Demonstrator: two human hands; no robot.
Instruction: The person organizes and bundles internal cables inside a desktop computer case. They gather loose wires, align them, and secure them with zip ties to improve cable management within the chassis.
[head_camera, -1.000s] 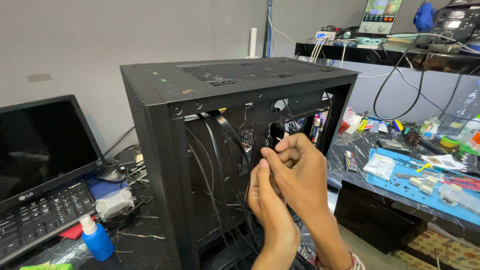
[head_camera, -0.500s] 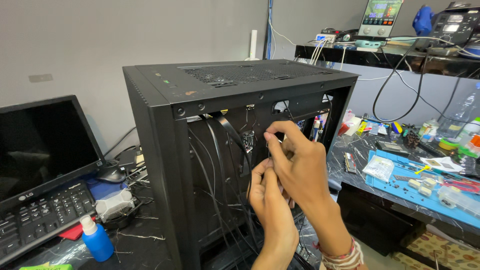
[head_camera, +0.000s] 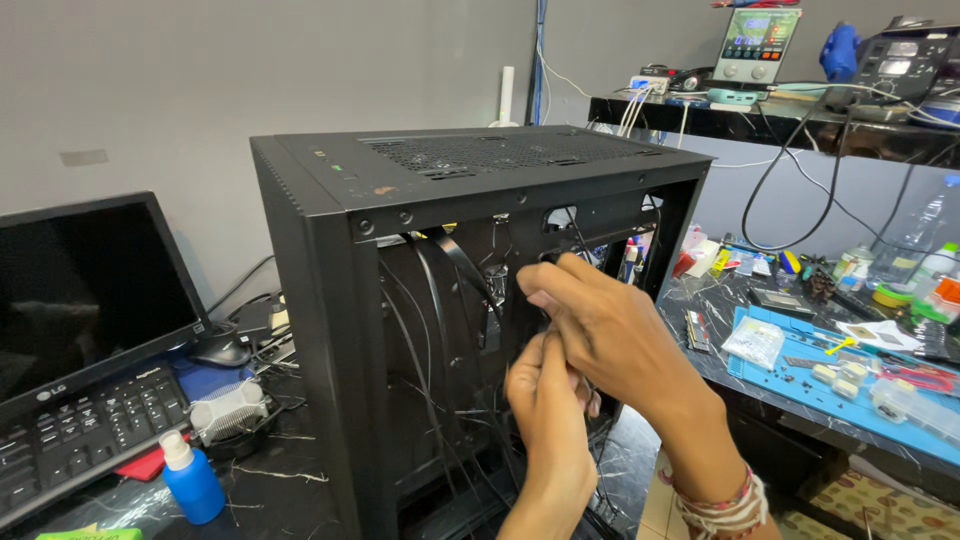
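A black computer case (head_camera: 330, 260) stands upright on the table with its side panel off, showing black cables (head_camera: 440, 330) running down inside. Both my hands are at the open side, close together. My right hand (head_camera: 610, 335) reaches in from the right with its fingers curled around a thin cable near the upper middle of the opening. Just below it, my left hand (head_camera: 548, 410) pinches the same bundle of thin cables. The fingertips and the cable ends are hidden behind my hands.
A black monitor (head_camera: 80, 290) and keyboard (head_camera: 90, 430) sit at the left, with a small heatsink (head_camera: 228, 415) and a blue bottle (head_camera: 190, 480) in front. A blue mat (head_camera: 850, 385) with small parts lies at the right. Bench instruments (head_camera: 755, 45) stand on a rear shelf.
My right hand has moved up and left inside the case opening. My left hand has followed slightly upward, staying under it. The view has shifted a little.
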